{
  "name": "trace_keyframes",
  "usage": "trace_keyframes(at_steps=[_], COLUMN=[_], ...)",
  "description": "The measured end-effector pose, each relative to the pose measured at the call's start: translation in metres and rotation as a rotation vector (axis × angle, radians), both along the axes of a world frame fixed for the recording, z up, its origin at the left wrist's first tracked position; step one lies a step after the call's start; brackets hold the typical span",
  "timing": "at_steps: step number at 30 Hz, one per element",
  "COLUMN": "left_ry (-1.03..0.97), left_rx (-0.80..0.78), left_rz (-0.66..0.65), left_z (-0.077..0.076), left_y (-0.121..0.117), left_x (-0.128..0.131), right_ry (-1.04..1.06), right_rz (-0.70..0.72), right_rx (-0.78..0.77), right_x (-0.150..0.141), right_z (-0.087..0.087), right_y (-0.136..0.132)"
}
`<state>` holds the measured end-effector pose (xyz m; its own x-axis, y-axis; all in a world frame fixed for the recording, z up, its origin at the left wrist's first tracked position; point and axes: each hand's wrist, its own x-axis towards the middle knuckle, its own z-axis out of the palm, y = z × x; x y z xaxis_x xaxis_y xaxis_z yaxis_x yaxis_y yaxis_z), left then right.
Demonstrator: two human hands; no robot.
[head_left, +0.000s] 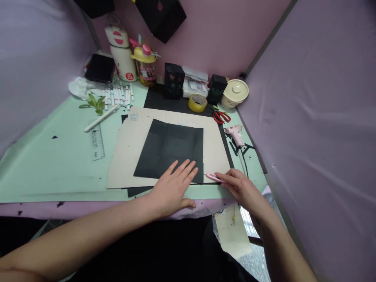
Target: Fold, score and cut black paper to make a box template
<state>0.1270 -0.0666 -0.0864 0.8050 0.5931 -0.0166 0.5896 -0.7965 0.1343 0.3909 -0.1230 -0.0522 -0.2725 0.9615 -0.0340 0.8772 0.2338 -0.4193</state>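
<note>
My left hand [175,188] lies flat with its fingers spread over the lower right part of a black sheet of paper [173,145]. Faint fold lines cross that sheet. Under it is a larger beige board [126,156]. A small pink craft knife [214,178] is pinched in my right hand [239,188], its tip pointing left towards the sheet's right edge near the bottom corner. Whether the tip touches the paper is too small to tell.
Red-handled scissors [221,116], a pink glue gun [235,135] and yellow tape [197,102] lie behind and right of the board. Left are a clear ruler [96,143], white markers [117,94] and a leafy sprig [95,103]. Black boxes [174,80] and bottles [123,58] stand at the back.
</note>
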Motion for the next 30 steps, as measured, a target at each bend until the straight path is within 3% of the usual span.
trace_keyframes(at_steps=[8,19,30], left_ry=[0.012,0.048,0.056], left_rx=[-0.018,-0.018,-0.034], left_rz=[0.063,0.089,0.11], left_z=[0.001,0.0,0.002], left_y=[-0.001,-0.002,-0.003], left_x=[0.006,0.008,0.011], right_ry=[0.069,0.018,-0.053], right_rz=[-0.099,-0.131,-0.133], right_rx=[-0.046,0.001,0.069], right_x=[-0.031,-0.058,-0.064], right_z=[-0.006,-0.011,-0.013], right_y=[-0.04,-0.048,-0.054])
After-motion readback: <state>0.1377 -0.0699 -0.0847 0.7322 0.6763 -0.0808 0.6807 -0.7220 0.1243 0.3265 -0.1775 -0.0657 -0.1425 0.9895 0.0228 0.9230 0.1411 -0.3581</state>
